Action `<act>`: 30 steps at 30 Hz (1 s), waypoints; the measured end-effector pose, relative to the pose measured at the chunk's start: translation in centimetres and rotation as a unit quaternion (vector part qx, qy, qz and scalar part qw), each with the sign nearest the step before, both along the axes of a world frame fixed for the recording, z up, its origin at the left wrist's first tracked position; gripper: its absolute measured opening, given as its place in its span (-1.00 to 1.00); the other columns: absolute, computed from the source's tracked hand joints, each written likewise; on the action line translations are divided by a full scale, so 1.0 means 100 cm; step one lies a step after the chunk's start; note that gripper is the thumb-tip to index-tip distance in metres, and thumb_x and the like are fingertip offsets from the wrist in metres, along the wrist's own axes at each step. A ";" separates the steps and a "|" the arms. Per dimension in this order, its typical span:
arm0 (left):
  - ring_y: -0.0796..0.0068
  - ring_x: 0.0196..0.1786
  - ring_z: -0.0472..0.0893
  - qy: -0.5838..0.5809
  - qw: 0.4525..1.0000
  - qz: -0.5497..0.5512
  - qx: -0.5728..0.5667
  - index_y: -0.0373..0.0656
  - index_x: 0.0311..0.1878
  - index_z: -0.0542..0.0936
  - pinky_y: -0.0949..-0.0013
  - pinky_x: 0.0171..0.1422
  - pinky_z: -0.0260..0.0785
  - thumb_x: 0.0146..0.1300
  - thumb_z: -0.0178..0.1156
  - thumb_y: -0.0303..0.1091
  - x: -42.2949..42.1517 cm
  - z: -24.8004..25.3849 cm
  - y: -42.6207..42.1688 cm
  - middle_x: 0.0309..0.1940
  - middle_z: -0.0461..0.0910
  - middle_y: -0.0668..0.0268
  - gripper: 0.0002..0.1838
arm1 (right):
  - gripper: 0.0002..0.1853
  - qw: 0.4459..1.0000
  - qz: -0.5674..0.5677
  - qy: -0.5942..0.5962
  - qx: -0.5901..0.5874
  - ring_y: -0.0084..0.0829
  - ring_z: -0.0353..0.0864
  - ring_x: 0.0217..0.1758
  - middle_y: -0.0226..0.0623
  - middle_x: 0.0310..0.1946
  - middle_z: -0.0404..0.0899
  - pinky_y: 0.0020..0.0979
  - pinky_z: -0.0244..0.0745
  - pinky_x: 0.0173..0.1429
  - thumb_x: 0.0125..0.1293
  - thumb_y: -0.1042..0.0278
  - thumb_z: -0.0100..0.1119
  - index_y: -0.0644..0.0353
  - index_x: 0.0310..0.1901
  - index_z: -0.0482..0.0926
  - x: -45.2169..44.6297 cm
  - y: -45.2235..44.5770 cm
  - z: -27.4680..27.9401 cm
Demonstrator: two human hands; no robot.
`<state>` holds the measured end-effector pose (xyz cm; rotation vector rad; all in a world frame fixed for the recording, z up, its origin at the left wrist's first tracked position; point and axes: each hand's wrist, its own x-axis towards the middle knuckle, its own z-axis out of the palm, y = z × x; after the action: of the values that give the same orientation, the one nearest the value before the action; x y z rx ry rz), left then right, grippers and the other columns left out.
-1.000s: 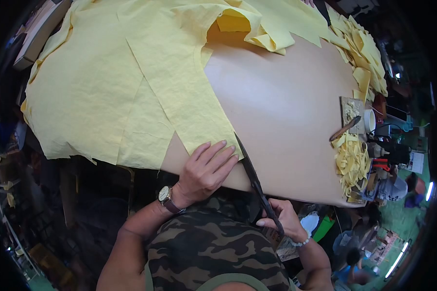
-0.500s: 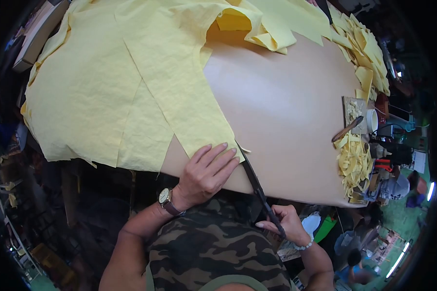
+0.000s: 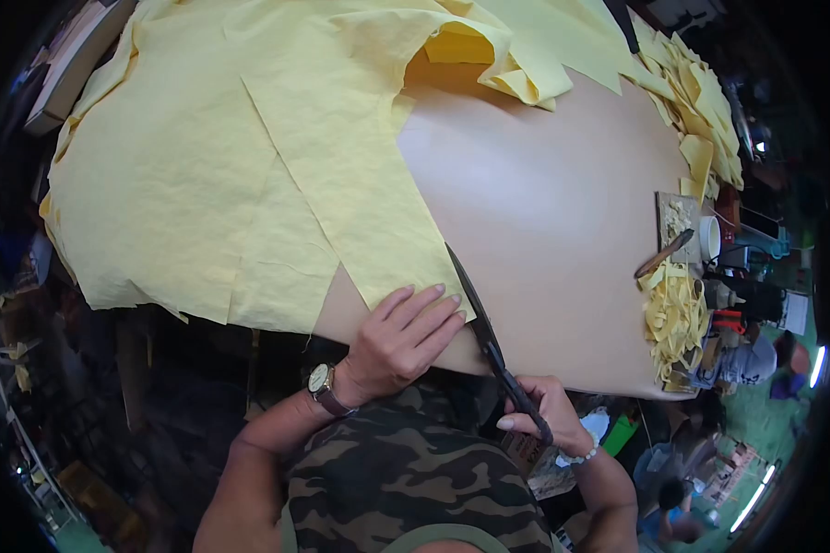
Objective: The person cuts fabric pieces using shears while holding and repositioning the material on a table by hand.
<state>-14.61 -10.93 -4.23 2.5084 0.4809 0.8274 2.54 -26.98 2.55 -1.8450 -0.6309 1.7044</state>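
My left hand (image 3: 406, 336) lies with its fingers stretched over the lower corner of a yellow cloth piece (image 3: 378, 221), pressing it on the tan tabletop (image 3: 544, 230). In my right hand (image 3: 546, 410) is a pair of long black scissors (image 3: 491, 346), gripped by the handles at the table's front edge. Their blades point up and away, running along the right edge of the cloth beside my left fingertips. Whether the blades are spread is hard to make out.
More yellow cloth spreads across the table's left and far side. At the right edge lie a heap of cloth pieces (image 3: 696, 111), a small board (image 3: 678, 217) with a brown-handled tool (image 3: 662, 255), a white cup (image 3: 709, 238) and a pile of yellow scraps (image 3: 675, 318).
The scissors' blades reach slightly farther up along the cloth's edge. A thin sliver beside the blade tip no longer shows. My left hand stays on the cloth; the view has shifted slightly.
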 end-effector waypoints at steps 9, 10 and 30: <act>0.34 -0.02 0.53 -0.001 1.000 -0.004 -0.002 -0.13 -0.18 0.59 0.25 0.05 0.31 -0.07 0.21 -0.47 0.000 0.001 -0.001 -0.13 0.56 0.31 -0.71 | -0.66 1.000 0.002 -0.016 -0.014 -0.78 0.17 -0.66 -0.64 -0.76 0.26 -0.66 0.01 -0.58 -0.09 0.23 0.44 0.19 -0.63 0.44 -0.001 0.001 0.000; 0.34 -0.02 0.53 -0.001 1.000 -0.003 -0.002 -0.13 -0.18 0.59 0.25 0.05 0.31 -0.07 0.21 -0.47 0.000 0.001 -0.001 -0.13 0.56 0.31 -0.71 | -0.66 1.000 0.002 -0.020 -0.010 -0.78 0.16 -0.66 -0.64 -0.76 0.25 -0.66 0.00 -0.58 -0.09 0.22 0.44 0.19 -0.63 0.43 -0.001 0.001 -0.001; 0.15 0.21 0.34 0.109 0.992 0.009 -0.058 -0.10 0.06 0.47 -0.02 0.23 0.14 -0.01 0.14 -0.48 -0.009 0.012 0.001 0.13 0.39 0.19 -0.53 | -0.66 1.000 0.015 0.008 0.003 -0.78 0.21 -0.64 -0.60 -0.72 0.32 -0.67 0.05 -0.55 -0.14 0.22 0.45 0.19 -0.59 0.44 0.002 0.008 -0.001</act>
<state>-15.53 -10.87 -3.05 2.5012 0.6077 0.5167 2.77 -26.20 2.49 -1.8241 -0.6598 1.7345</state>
